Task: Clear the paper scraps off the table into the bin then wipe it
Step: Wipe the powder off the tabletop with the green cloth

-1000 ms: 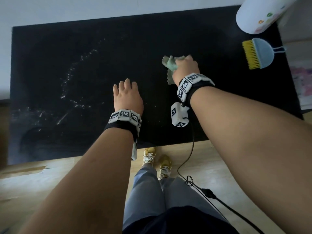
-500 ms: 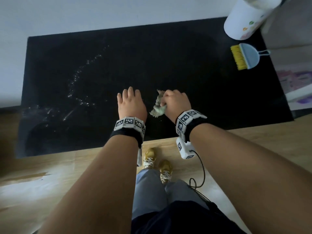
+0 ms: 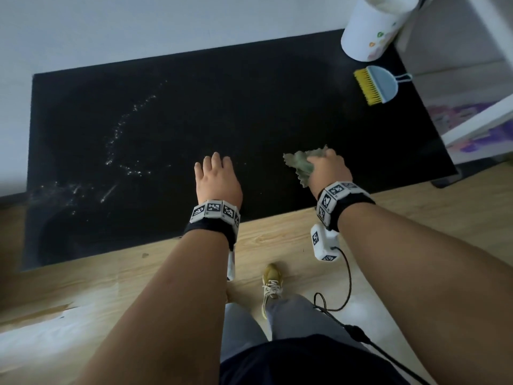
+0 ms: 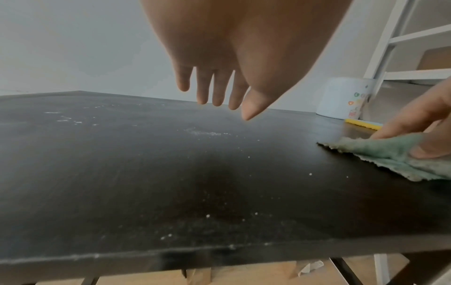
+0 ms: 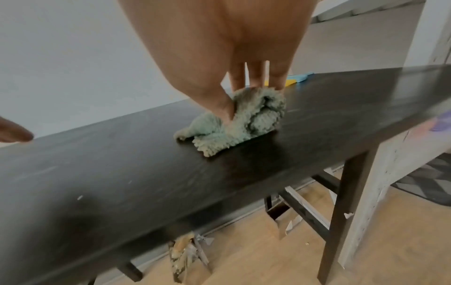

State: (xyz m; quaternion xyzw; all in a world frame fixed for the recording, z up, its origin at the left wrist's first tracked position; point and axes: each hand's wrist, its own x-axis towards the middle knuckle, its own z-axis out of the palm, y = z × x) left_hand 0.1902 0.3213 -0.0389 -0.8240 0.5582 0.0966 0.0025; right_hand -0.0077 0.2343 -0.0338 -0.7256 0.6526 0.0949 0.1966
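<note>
My right hand (image 3: 329,169) grips a crumpled green cloth (image 3: 302,163) and presses it on the black table (image 3: 249,93), near the front edge right of centre. In the right wrist view the thumb of that hand (image 5: 244,84) digs into the cloth (image 5: 246,119) and the fingers come down on its far side. My left hand (image 3: 216,176) is open with straight fingers (image 4: 214,90), just over the table left of the cloth (image 4: 390,154). White crumbs (image 3: 125,140) streak the table's left half. The white bin (image 3: 372,29) stands at the far right corner.
A blue dustpan with a yellow brush (image 3: 374,84) lies on the table in front of the bin. A white shelf frame (image 3: 472,120) stands to the right of the table. Crumpled litter (image 5: 183,250) lies on the wooden floor under the table. A black cable (image 3: 347,287) hangs from my right wrist.
My right hand dragged the cloth from the table's middle toward the front edge beside my left hand, then out to the right. My left hand has stayed in place.
</note>
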